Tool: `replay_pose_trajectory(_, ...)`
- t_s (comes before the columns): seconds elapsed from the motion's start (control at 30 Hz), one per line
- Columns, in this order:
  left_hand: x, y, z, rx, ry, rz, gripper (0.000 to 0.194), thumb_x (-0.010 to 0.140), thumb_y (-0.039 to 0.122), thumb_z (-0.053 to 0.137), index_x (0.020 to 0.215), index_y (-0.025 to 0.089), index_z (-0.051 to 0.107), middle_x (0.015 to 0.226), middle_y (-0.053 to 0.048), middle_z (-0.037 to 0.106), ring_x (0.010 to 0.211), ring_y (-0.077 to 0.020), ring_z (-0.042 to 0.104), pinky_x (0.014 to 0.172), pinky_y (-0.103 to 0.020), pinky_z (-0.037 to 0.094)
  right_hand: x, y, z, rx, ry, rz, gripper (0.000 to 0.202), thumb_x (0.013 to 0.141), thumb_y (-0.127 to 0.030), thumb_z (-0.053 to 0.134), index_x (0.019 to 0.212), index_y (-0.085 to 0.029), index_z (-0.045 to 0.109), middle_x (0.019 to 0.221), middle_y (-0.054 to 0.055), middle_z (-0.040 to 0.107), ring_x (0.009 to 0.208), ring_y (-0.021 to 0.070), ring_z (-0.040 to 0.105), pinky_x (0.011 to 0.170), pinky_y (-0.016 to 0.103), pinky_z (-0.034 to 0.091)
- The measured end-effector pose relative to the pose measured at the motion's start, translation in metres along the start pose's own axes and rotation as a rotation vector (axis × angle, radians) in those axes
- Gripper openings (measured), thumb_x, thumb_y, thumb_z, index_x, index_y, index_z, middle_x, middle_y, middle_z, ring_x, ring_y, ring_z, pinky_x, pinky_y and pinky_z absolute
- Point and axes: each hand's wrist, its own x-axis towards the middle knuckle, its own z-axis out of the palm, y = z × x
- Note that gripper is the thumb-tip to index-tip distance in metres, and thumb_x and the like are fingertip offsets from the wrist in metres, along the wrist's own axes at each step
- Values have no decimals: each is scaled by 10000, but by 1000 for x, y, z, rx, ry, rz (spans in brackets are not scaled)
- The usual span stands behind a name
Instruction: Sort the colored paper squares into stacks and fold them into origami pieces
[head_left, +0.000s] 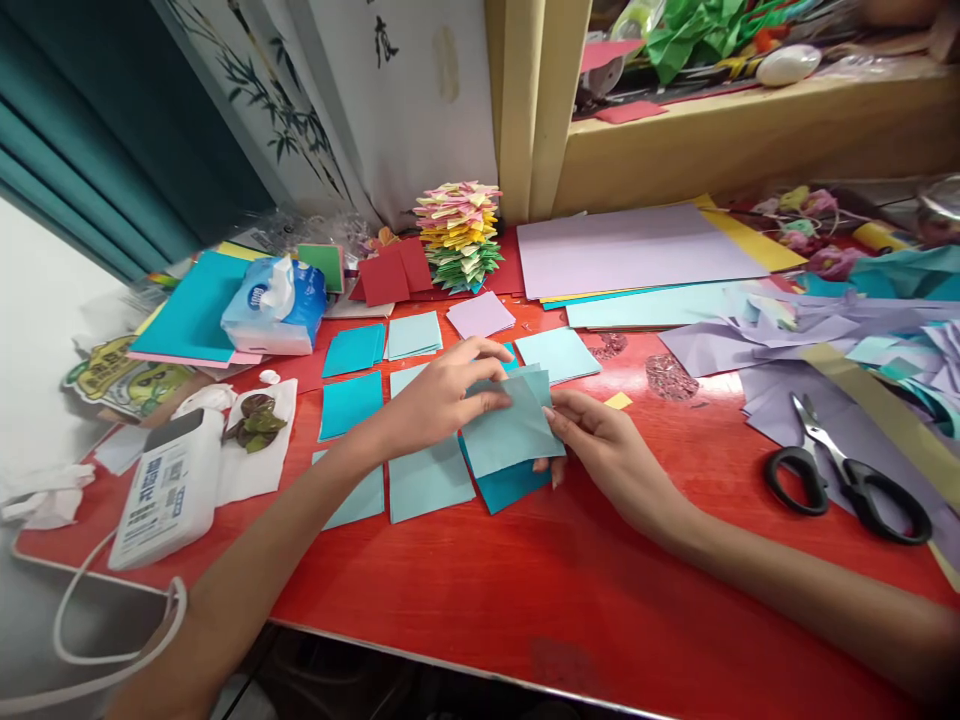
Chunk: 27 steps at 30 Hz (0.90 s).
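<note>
My right hand [592,430] pinches the right edge of a small sheaf of light blue paper squares [514,425], with the thumb on top and fingertips showing below. My left hand [450,395] reaches over the sheaf's upper left corner, thumb on the top sheet and fingers curled above it. Darker blue paper squares [514,487] lie beneath the held sheaf. To the left, more piles rest on the red table: teal squares [351,405], light blue squares [429,482] and pale blue squares [415,335]. Behind lie a lilac square pile [481,315] and another pale blue pile [559,355].
Black-handled scissors [829,470] lie at the right among lilac paper scraps [780,400]. A folded-paper tower [459,235] stands at the back beside large lilac sheets [637,250]. At the left are a tissue pack [274,305] and a white power strip [169,490] with its cord.
</note>
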Motion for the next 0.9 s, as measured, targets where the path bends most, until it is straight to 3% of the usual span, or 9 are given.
replay_pose_trajectory(0.17, -2, 1, 7, 75, 1, -29, 80, 853, 254, 487, 870, 209, 550, 909, -22, 547, 837, -147, 520, 715, -270, 418, -1, -1, 0, 33, 29, -1, 299, 891, -421, 398, 986, -192, 567, 678, -11, 556, 546, 119, 568, 537, 260, 500)
replay_pose_trajectory(0.33, -2, 8, 11, 52, 54, -60, 118, 850, 253, 493, 938, 229, 568, 948, -27, 528, 846, -135, 526, 729, -257, 433, 0, 1, 1, 42, -15, 20, 280, 856, -417, 461, 1026, -210, 542, 874, 26, 592, 705, 146, 594, 609, 285, 547)
replay_pose_trajectory(0.5, 0, 7, 5, -148, 91, -199, 294, 887, 378, 396, 1130, 290, 535, 1011, -22, 588, 861, -159, 551, 668, -262, 454, 1, 3, -1, 45, 60, 14, 238, 871, -384, 449, 1012, -205, 518, 936, 28, 575, 622, 120, 609, 605, 282, 541)
replay_pose_trajectory(0.67, -1, -1, -2, -274, 15, -324, 288, 828, 366, 500, 1065, 242, 609, 937, -26, 631, 760, -153, 565, 593, -255, 450, -1, 2, -1, 64, 89, 1, 268, 883, -393, 429, 1084, -227, 490, 991, 34, 582, 668, 121, 622, 617, 279, 537)
replay_pose_trajectory(0.77, -1, 0, 0, -288, 56, -348, 286, 808, 352, 529, 1048, 224, 618, 860, -22, 633, 702, -133, 547, 555, -235, 438, 1, 3, 0, 81, 49, 3, 323, 840, -397, 506, 1109, -219, 482, 996, 52, 591, 823, 164, 608, 669, 310, 554)
replay_pose_trajectory(0.9, 0, 5, 3, -312, 65, -376, 258, 802, 345, 535, 1004, 214, 625, 774, -13, 614, 652, -121, 525, 517, -224, 424, 2, 3, 0, 84, 23, 6, 325, 824, -397, 527, 1089, -212, 492, 937, 44, 585, 820, 168, 600, 675, 332, 573)
